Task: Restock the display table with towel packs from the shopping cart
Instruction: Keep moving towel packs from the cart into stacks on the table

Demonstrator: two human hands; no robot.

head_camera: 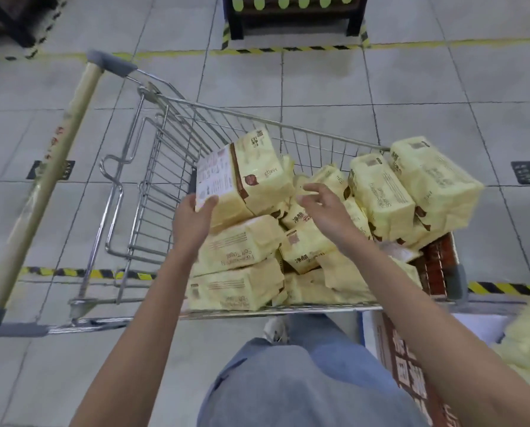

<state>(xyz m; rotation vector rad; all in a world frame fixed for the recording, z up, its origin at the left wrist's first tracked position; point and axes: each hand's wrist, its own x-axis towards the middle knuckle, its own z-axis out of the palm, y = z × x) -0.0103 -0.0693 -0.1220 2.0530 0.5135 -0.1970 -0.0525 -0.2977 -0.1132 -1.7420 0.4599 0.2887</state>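
So 1 towel pack (251,180) is being held over the shopping cart (257,122), left hand (193,220) clamped on its near corner; right hand (322,206), fingers spread beside it, is probably best being slid underneath.

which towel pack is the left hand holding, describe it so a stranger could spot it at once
Look into the wire shopping cart, at the pile of yellow packs. The towel pack lies tilted up at the pile's handle-side end, gripped at its lower corner by the left hand. Only it shows a white printed panel edged by a brown band.
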